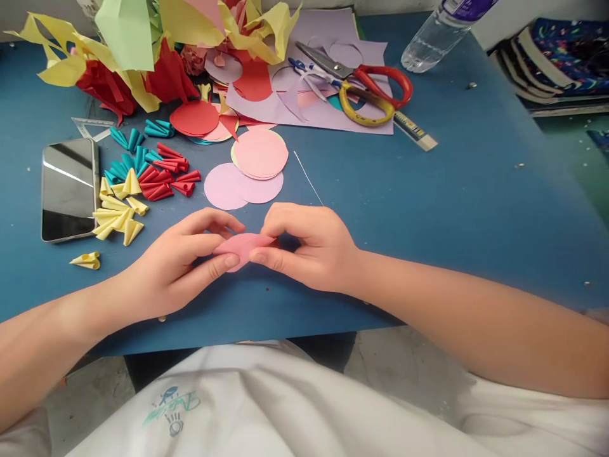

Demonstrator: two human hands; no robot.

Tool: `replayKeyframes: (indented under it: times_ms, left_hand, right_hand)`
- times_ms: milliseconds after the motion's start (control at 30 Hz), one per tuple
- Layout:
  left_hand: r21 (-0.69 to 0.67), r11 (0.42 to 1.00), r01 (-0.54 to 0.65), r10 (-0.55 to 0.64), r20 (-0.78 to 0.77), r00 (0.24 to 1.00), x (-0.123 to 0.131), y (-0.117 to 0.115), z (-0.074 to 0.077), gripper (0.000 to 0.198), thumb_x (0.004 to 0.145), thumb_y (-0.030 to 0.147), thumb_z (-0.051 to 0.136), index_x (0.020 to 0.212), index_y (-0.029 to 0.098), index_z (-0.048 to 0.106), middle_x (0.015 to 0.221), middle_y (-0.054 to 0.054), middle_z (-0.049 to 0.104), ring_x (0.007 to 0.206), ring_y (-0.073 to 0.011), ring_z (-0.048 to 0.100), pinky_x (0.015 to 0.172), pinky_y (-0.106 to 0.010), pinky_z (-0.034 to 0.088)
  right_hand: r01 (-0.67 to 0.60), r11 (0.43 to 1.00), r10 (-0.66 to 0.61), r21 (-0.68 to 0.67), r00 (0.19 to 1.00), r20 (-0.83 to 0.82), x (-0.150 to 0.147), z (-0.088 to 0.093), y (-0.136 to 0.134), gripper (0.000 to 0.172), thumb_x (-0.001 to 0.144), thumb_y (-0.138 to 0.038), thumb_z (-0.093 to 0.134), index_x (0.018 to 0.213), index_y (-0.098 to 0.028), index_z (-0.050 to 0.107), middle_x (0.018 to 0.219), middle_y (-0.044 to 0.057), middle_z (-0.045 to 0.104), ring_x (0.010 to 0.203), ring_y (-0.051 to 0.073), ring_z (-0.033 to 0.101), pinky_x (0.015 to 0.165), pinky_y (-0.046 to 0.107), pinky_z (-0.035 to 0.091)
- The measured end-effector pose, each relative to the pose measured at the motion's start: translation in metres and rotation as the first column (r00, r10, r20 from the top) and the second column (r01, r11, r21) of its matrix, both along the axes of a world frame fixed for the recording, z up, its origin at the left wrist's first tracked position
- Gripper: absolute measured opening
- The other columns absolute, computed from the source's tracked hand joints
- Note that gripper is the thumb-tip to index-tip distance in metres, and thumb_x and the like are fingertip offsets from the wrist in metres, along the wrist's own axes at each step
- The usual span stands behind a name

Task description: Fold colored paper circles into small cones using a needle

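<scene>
Head view: left hand [183,263] and right hand [304,244] both pinching one small pink paper circle [242,247], curled between the fingertips just above the blue tabletop [451,209], near its front edge. Best done, by judgement, with thumbs and forefingers close to the meeting edges, rolling evenly so the cone point stays tight, pressing the overlap flat. Just behind the hands: loose pink and lilac paper circles [252,171]. Left of them: rolled paper cones in teal, red and yellow [137,184], then a dark phone [69,189]. Farther back: red-and-yellow-handled scissors [366,89] on lilac sheets, a clear plastic bottle [435,38]. Open room to the right of the hands; front edge near the wrists, so little room toward the body.
</scene>
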State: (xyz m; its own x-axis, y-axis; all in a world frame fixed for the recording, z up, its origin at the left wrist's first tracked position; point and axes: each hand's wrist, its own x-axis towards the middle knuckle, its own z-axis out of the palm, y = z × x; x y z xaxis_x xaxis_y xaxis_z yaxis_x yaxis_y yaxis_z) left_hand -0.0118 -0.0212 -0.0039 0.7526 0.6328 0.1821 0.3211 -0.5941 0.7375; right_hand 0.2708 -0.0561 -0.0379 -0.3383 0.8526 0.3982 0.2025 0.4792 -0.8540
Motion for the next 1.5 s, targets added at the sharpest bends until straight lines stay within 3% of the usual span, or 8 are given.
replayKeyframes:
  times_ms: [167,333,633,800,1100,1200,1367,1500]
  left_hand:
    - [-0.173,0.984,-0.041,0.041,-0.006,0.999,0.008,-0.006,0.009,0.038,0.127,0.033,0.059,0.103,0.024,0.086,0.133,-0.008,0.088,0.114,-0.0233,0.086,0.106,-0.033,0.072]
    - [-0.282,0.959,-0.039,0.051,0.037,0.998,0.013,-0.007,0.010,0.041,0.126,0.039,0.067,0.096,0.024,0.090,0.115,-0.007,0.090,0.099,-0.0202,0.082,0.095,-0.029,0.069]
    - [-0.128,0.992,-0.012,0.023,0.082,0.996,0.022,0.001,0.004,0.035,0.115,0.030,0.083,0.081,0.025,0.088,0.081,-0.003,0.083,0.074,-0.0155,0.074,0.072,-0.026,0.061]
    - [-0.149,0.989,-0.024,0.032,0.055,0.998,0.019,0.005,0.003,0.036,0.116,0.034,0.081,0.081,0.024,0.083,0.074,-0.001,0.077,0.067,-0.0146,0.066,0.066,-0.027,0.054]
    - [-0.205,0.968,-0.145,0.156,0.038,0.987,0.024,0.003,0.009,0.048,0.117,0.040,0.078,0.072,0.024,0.080,0.072,-0.001,0.081,0.062,-0.0147,0.069,0.061,-0.027,0.055]
    - [-0.222,0.947,-0.231,0.238,0.005,0.971,0.028,0.001,0.016,0.041,0.110,0.042,0.088,0.073,0.023,0.084,0.090,-0.005,0.090,0.075,-0.0179,0.080,0.069,-0.027,0.066]
    - [-0.412,0.839,-0.355,0.382,-0.019,0.924,0.032,-0.003,0.016,0.044,0.092,0.063,0.107,0.085,0.024,0.089,0.084,-0.003,0.089,0.070,-0.0204,0.081,0.066,-0.030,0.073]
    - [-0.480,0.784,-0.395,0.471,0.044,0.881,0.032,-0.006,0.012,0.044,0.081,0.058,0.117,0.093,0.025,0.090,0.088,-0.002,0.091,0.072,-0.0212,0.085,0.068,-0.031,0.077]
  right_hand:
    - [-0.064,0.971,0.030,-0.230,0.989,-0.145,-0.006,-0.001,-0.003,0.048,0.103,-0.067,0.101,0.107,-0.028,0.074,0.092,0.002,0.082,0.082,0.023,0.076,0.078,0.041,0.069]
    - [-0.064,0.945,-0.016,-0.320,0.971,-0.240,-0.011,-0.004,-0.008,0.057,0.097,-0.064,0.109,0.117,-0.029,0.068,0.099,0.001,0.081,0.089,0.022,0.081,0.080,0.039,0.070]
    - [-0.119,0.905,-0.048,-0.408,0.925,-0.376,-0.013,-0.006,-0.004,0.060,0.087,-0.054,0.120,0.120,-0.025,0.079,0.109,0.004,0.088,0.096,0.022,0.085,0.094,0.039,0.077]
    - [-0.087,0.926,-0.048,-0.367,0.938,-0.342,-0.012,-0.014,-0.004,0.050,0.097,-0.054,0.111,0.127,-0.023,0.086,0.105,0.004,0.091,0.092,0.022,0.086,0.090,0.039,0.075]
    - [-0.059,0.870,-0.111,-0.490,0.944,-0.312,-0.010,0.001,-0.004,0.052,0.092,-0.061,0.112,0.091,-0.021,0.078,0.086,0.002,0.082,0.077,0.018,0.074,0.072,0.033,0.065]
    - [-0.051,0.864,-0.122,-0.501,0.944,-0.305,-0.011,0.003,-0.004,0.054,0.090,-0.063,0.113,0.089,-0.022,0.078,0.084,0.001,0.081,0.075,0.018,0.073,0.071,0.034,0.065]
    - [-0.028,0.864,-0.157,-0.502,0.933,-0.323,-0.013,0.002,-0.005,0.056,0.087,-0.064,0.115,0.095,-0.024,0.077,0.088,0.001,0.083,0.080,0.020,0.079,0.077,0.036,0.071]
    - [-0.031,0.864,-0.160,-0.503,0.929,-0.333,-0.013,0.000,-0.005,0.060,0.084,-0.064,0.118,0.108,-0.026,0.077,0.097,0.002,0.087,0.086,0.023,0.085,0.082,0.040,0.076]
